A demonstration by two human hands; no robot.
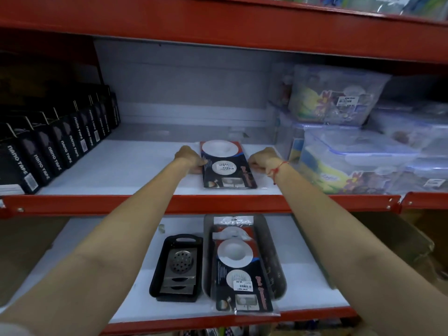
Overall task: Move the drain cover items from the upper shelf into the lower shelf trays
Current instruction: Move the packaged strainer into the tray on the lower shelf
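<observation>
Below the hands, a black tray (155,282) holds a metal drain cover (181,261); the grey tray (274,258) beside it holds a packet (240,270). The left hand (190,157) and right hand (263,161) pinch the upper packet's (226,166) edges, with bare shelf (135,166) to the left.

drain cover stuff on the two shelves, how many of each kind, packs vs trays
Carded drain cover packs: 2, one on the upper shelf between the left hand and right hand, one in the grey tray
Trays on the lower shelf: 2, a black tray and a grey tray
Total: 4
</observation>
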